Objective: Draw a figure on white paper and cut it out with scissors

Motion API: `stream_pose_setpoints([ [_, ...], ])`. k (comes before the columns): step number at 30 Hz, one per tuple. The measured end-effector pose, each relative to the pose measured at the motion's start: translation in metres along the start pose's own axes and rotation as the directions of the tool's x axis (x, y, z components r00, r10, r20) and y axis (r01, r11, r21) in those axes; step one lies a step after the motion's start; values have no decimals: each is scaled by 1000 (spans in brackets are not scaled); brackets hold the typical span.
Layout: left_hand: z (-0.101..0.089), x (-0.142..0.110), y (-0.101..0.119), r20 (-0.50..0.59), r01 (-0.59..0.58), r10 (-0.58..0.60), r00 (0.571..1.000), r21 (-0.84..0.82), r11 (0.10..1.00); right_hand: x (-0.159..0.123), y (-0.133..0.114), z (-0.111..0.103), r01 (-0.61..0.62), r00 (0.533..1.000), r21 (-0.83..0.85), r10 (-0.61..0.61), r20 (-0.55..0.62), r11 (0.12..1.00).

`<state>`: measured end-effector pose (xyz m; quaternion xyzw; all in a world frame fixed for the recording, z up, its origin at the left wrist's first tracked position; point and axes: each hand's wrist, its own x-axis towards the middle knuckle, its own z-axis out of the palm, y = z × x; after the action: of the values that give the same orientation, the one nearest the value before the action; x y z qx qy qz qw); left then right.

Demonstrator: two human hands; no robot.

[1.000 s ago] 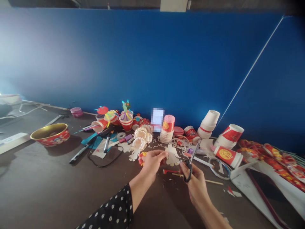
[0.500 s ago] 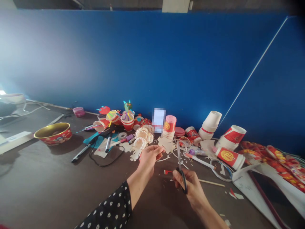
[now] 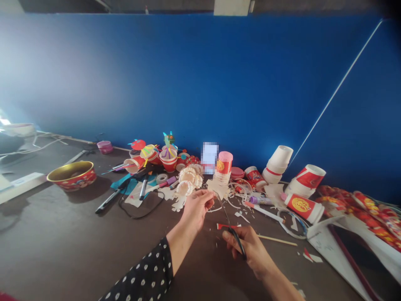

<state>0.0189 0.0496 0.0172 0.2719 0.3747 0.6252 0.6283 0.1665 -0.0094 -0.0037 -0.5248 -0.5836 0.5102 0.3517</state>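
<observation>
My left hand [image 3: 199,203] is pinched closed near the middle of the table; whatever its fingertips hold is too small to make out. In my right hand [image 3: 246,246] is a pair of black-handled scissors [image 3: 239,242], with my fingers around the handles. The scissors' blades point up and left, their tips close to my left fingertips. A small red-and-white paper scrap [image 3: 223,226] lies just left of the scissors. Beyond my hands sit cut white paper pieces [image 3: 219,189] and a stack of scalloped white paper shapes [image 3: 190,176].
A red bowl with a gold inside [image 3: 72,177] stands at left. Paper-cup figures [image 3: 168,159] and markers [image 3: 109,200] lie beyond. Stacked paper cups [image 3: 277,165], a wooden stick [image 3: 277,240] and a dark phone [image 3: 360,259] are at right. A blue wall panel [image 3: 200,83] rises behind.
The scissors have swung left, bringing their blade tips from upright and apart to beside my left fingertips. My left hand has stayed almost in place.
</observation>
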Motion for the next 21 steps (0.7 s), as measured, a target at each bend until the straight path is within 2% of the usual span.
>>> stream_pose_setpoints([
  [8,3,-3,-1,5,16,-16,1000,-29,999,-2,-2,1,-8,1000,9,8,-27,1000],
  [13,2,-3,-4,1,43,-43,999,-62,997,0,0,0,2,1000,23,-2,-4,1000],
  [21,3,-4,-5,5,55,-55,998,-72,996,0,-2,2,19,999,-20,-20,-31,1000],
])
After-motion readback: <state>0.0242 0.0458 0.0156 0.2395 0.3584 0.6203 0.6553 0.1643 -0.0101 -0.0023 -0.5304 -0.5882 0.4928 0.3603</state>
